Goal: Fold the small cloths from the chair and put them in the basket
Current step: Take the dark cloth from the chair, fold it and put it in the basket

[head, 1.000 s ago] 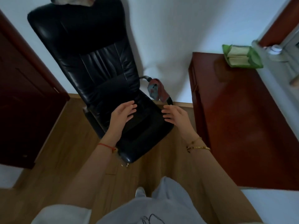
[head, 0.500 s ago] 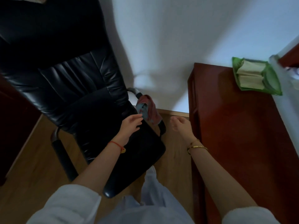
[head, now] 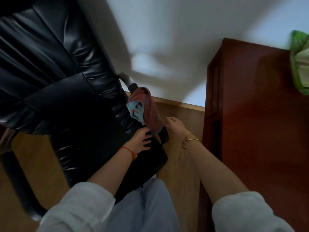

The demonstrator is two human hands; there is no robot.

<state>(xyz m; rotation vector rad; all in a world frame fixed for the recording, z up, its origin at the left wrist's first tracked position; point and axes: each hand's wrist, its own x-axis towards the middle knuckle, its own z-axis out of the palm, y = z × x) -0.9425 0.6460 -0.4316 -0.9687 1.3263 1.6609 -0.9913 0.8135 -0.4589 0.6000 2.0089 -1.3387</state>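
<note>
A black leather chair [head: 55, 77] fills the left. Small cloths hang over its right armrest: a dark red one [head: 151, 111] and a light blue patterned one [head: 136, 109] tucked against it. My left hand [head: 141, 140] lies with fingers spread on the seat, just below the cloths. My right hand [head: 175, 126] is right of the armrest, beside the red cloth's lower end, fingers loose and holding nothing. The green basket [head: 299, 62] with folded pale cloths sits on the cabinet at the far right edge.
A dark red wooden cabinet [head: 254, 114] stands close on the right, against the white wall [head: 167, 30]. Wooden floor [head: 180, 164] shows between chair and cabinet. My legs in light trousers [head: 142, 206] are against the seat's front edge.
The view has moved closer and leftward. My left hand dropped from the cloths onto the seat. My right hand came nearer the hanging red cloth.
</note>
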